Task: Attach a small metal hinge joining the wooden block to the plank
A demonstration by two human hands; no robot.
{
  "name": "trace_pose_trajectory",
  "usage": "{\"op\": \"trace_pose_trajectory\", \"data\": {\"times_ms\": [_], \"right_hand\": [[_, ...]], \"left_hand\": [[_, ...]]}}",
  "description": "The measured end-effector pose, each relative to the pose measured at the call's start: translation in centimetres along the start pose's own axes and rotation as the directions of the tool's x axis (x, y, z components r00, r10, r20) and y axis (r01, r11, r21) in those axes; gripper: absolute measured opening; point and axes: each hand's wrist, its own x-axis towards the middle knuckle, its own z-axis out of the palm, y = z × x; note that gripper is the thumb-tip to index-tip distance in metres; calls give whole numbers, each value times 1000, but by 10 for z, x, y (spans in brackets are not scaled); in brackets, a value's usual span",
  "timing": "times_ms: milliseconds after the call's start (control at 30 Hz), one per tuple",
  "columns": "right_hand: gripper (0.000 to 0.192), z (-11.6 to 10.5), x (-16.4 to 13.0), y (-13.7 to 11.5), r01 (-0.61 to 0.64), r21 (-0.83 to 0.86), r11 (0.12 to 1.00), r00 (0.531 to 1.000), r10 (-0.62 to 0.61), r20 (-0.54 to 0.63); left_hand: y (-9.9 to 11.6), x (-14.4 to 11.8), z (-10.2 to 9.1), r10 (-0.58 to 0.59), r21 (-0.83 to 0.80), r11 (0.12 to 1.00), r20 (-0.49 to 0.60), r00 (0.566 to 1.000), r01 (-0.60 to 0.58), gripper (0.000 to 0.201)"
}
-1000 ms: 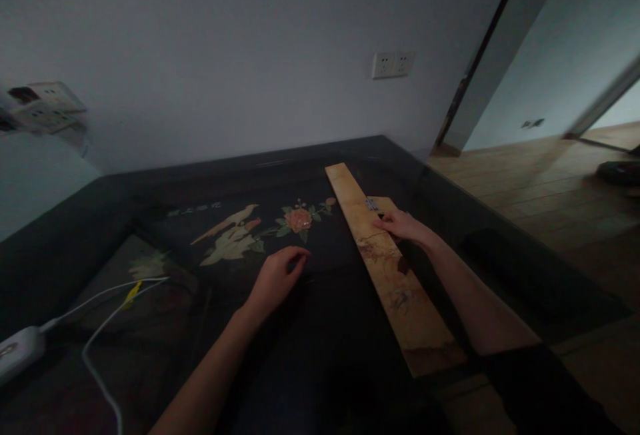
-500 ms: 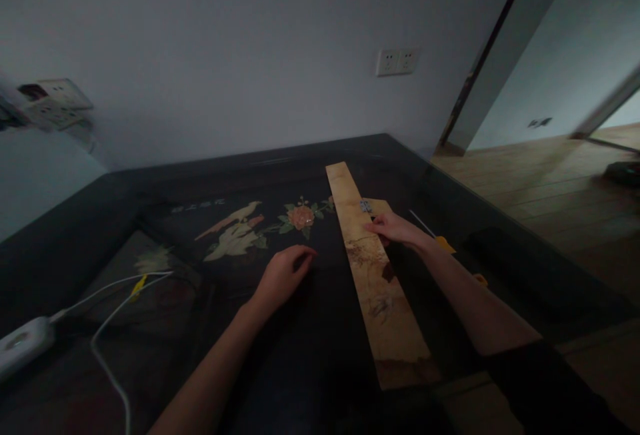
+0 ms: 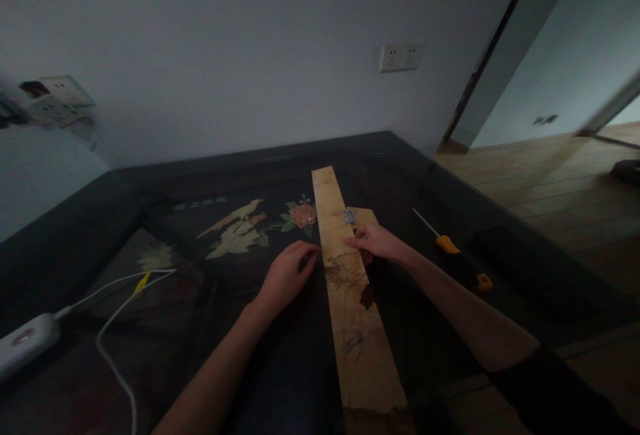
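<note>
A long wooden board (image 3: 343, 288) with dark grain marks runs away from me over the dark table. My right hand (image 3: 373, 243) pinches its right edge, thumb on top and fingers partly hidden below. Just beyond that hand, a metal hinge (image 3: 349, 216) sits where the board meets a small wooden piece (image 3: 366, 216). My left hand (image 3: 291, 272) is loosely curled, its thumb and forefinger close together. Those fingertips come up to the board's left edge; I see nothing held between them.
A screwdriver (image 3: 447, 244) with a yellow handle lies right of my right hand, near a small yellow object (image 3: 484, 282). At left are a white power strip (image 3: 30, 342) and a cable (image 3: 113, 362) with a yellow tag. Flower and bird pictures (image 3: 235, 235) decorate the table.
The board, with its hinge and small piece, has shifted left and towards me in my right hand. My left fingertips now meet its left edge.
</note>
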Motion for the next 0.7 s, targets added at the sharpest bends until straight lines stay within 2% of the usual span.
{"op": "trace_pose_trajectory", "data": {"times_ms": [133, 300, 533, 700], "right_hand": [[42, 18, -3, -1, 47, -79, 996, 998, -42, 56], [43, 31, -9, -4, 103, -189, 977, 994, -92, 62], [43, 40, -26, -22, 140, -310, 940, 988, -115, 100], [37, 45, -31, -29, 118, -432, 894, 993, -110, 44]], "left_hand": [[0, 0, 4, 52, 32, 998, -73, 996, -50, 21], [2, 1, 4, 98, 86, 993, -147, 984, -86, 25], [1, 0, 5, 123, 116, 988, -151, 981, -106, 28], [-1, 0, 7, 95, 124, 989, -145, 985, -77, 32]]}}
